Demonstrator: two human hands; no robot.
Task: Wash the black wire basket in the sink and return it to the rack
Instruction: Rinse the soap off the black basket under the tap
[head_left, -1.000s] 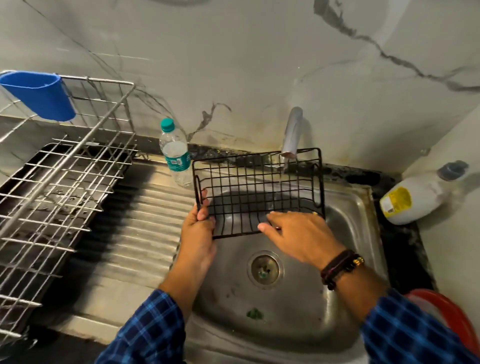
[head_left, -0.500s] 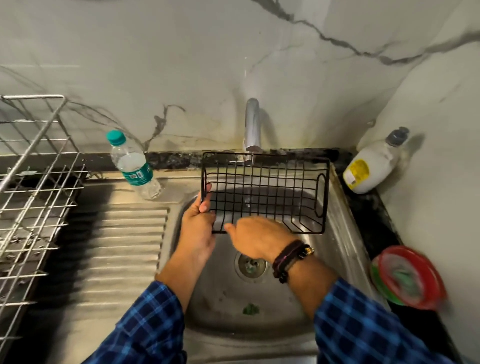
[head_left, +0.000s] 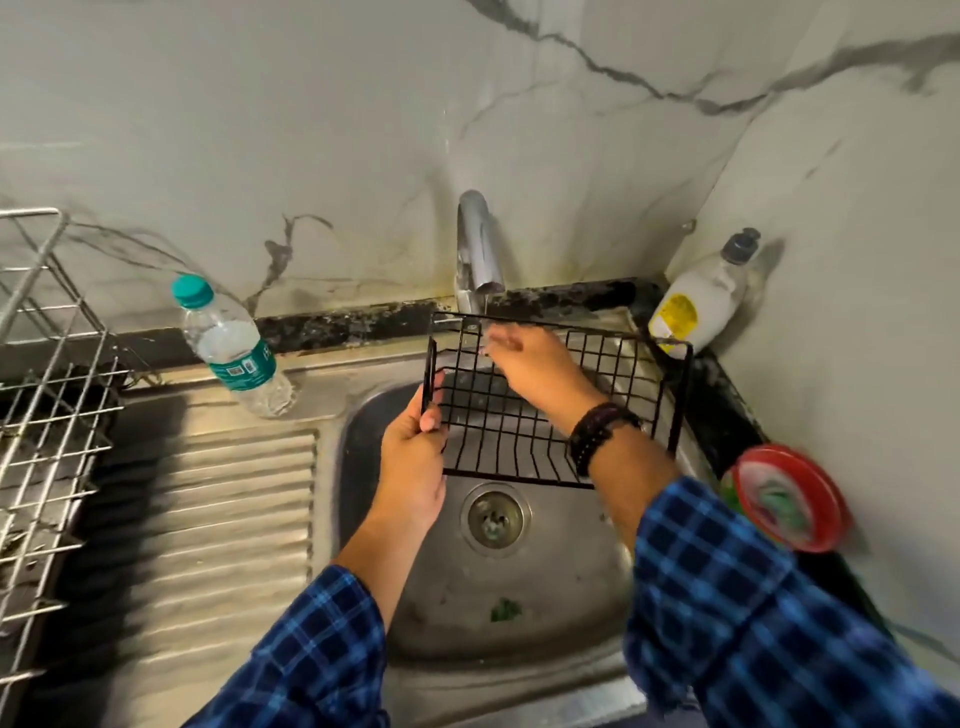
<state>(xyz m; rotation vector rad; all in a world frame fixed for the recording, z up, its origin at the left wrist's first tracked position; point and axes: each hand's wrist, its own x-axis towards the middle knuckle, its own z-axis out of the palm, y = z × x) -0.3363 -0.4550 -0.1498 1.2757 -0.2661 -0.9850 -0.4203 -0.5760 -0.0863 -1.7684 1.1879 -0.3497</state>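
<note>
Sink (head_left: 545, 587) below hands. Left hand (head_left: 415, 462) grips left end of black wire basket (head_left: 498, 441), held up under faucet (head_left: 480, 249). Right hand (head_left: 540, 369) inside basket, ahead of left, fingers stretched open, gripping nothing.

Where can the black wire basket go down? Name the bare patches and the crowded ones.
Freest: the ribbed steel drainboard, between the silver wire rack and the steel sink bowl, in front of the clear teal-capped bottle. The bowl's near floor is bare but for a green scrap. Crowded: the right counter, with white detergent bottle and red round tub.
</note>
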